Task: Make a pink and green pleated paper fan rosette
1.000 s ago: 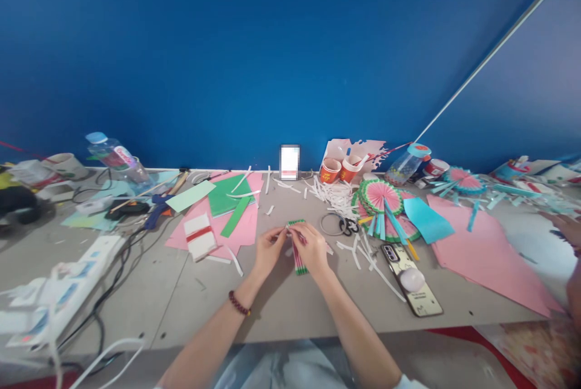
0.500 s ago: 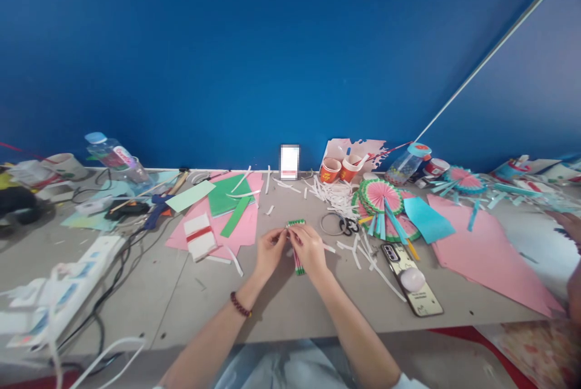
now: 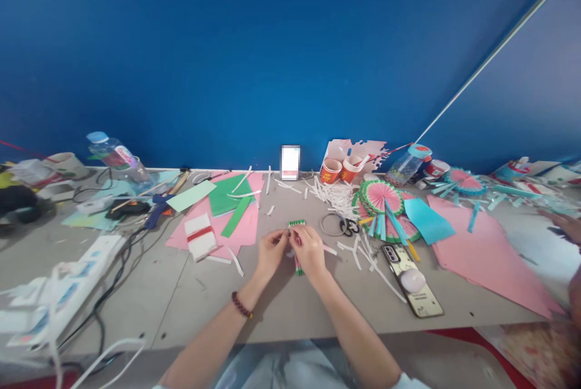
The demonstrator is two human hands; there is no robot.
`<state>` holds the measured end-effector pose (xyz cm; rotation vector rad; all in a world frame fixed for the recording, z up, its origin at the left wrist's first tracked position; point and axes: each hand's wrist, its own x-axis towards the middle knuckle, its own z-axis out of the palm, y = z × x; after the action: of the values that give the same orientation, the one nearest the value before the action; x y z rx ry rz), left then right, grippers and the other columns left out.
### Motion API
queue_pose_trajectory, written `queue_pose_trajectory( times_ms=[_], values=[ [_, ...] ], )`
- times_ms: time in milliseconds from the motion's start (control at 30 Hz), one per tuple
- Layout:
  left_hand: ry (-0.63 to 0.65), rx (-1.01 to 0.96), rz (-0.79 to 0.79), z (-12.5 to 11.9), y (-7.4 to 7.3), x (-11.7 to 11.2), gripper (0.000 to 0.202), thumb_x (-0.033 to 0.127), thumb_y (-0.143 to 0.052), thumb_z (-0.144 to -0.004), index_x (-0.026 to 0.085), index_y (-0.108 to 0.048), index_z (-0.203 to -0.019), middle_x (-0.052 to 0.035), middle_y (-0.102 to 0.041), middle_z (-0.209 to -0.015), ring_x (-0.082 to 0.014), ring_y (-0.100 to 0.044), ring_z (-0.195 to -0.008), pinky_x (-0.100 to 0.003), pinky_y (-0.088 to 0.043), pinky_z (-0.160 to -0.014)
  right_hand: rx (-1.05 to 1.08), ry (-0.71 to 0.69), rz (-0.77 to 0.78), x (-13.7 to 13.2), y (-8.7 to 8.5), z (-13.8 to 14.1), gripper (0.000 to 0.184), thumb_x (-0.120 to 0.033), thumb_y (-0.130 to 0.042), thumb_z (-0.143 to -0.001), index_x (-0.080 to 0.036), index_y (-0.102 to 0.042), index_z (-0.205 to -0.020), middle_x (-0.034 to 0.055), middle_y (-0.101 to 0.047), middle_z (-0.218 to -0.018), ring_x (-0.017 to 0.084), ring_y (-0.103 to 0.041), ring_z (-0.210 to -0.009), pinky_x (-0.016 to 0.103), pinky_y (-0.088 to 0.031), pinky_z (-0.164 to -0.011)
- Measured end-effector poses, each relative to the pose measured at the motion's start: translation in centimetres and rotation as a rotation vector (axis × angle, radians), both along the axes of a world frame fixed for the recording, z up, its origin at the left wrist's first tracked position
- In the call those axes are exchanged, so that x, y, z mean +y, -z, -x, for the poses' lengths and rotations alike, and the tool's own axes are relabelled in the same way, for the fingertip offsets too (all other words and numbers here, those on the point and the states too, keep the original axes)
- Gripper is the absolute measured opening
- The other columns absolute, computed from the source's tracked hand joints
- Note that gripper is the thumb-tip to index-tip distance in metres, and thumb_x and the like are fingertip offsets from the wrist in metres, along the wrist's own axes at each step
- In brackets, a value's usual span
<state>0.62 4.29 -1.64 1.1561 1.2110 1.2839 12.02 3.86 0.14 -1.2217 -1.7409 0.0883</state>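
Both my hands meet at the middle of the grey table [image 3: 281, 304] over a narrow folded paper strip [image 3: 297, 224], pleated in pink with green and white edges. My left hand [image 3: 270, 253], with a dark bead bracelet on the wrist, pinches the strip's left side. My right hand [image 3: 309, 250] is closed over its right side and covers most of its length. Only the strip's far end and a bit of its near end show.
Pink and green paper sheets [image 3: 227, 213] lie to the left, with scissors [image 3: 347, 227], finished paper fans [image 3: 381, 198], a phone [image 3: 412, 287] and a large pink sheet [image 3: 485, 256] to the right. Paper cups [image 3: 340, 169], a bottle [image 3: 113, 154], a power strip [image 3: 68, 292] and cables crowd the far and left sides. Another person's hand [image 3: 565, 225] is at far right.
My hands have shifted slightly along the folded strip, pressing it closer together; less of its near end shows. Everything else on the table is unchanged.
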Motion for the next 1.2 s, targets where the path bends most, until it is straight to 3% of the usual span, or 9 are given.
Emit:
queue_pose_trajectory(
  times_ms=[200,333,900,1200],
  values=[
    [0.006,-0.030,0.011,0.00,0.01,0.00,0.027,0.037,-0.062,-0.074,0.013,-0.073,-0.081,-0.0087,-0.072,-0.080,-0.0188,-0.064,-0.072,-0.028,-0.047,-0.068,0.092,-0.004,0.078,0.02,-0.26,-0.19,0.017,-0.013,-0.049,-0.083,-0.020,-0.065,-0.082,0.0059,-0.067,-0.080,0.019,-0.061,-0.076,0.031,-0.050,-0.071],
    [-0.010,-0.071,0.033,0.12,-0.08,0.00,0.028,0.038,-0.064,-0.072,0.013,-0.073,-0.080,-0.0096,-0.072,-0.082,-0.0190,-0.064,-0.073,-0.028,-0.048,-0.069,0.115,-0.046,0.065,0.09,-0.01,-0.30,0.018,-0.015,-0.049,-0.084,-0.020,-0.067,-0.086,0.0066,-0.069,-0.085,0.019,-0.063,-0.082,0.032,-0.051,-0.077],
    [-0.042,0.098,-0.055,0.18,-0.44,-0.08,0.022,0.032,-0.061,-0.073,0.014,-0.072,-0.077,-0.0087,-0.072,-0.080,-0.0196,-0.064,-0.074,-0.030,-0.048,-0.071,-0.018,-0.042,0.003,0.19,0.31,-0.36,0.018,-0.012,-0.051,-0.083,-0.019,-0.067,-0.087,0.0068,-0.070,-0.085,0.020,-0.064,-0.081,0.034,-0.051,-0.077],
    [0.003,-0.013,0.005,0.17,-0.44,-0.12,0.025,0.036,-0.062,-0.073,0.013,-0.072,-0.078,-0.0091,-0.072,-0.079,-0.0195,-0.064,-0.073,-0.029,-0.048,-0.068,0.049,-0.032,0.060,0.04,-0.11,-0.32,0.019,-0.013,-0.049,-0.084,-0.020,-0.067,-0.086,0.0059,-0.069,-0.085,0.019,-0.063,-0.081,0.032,-0.050,-0.076]
  ],
)
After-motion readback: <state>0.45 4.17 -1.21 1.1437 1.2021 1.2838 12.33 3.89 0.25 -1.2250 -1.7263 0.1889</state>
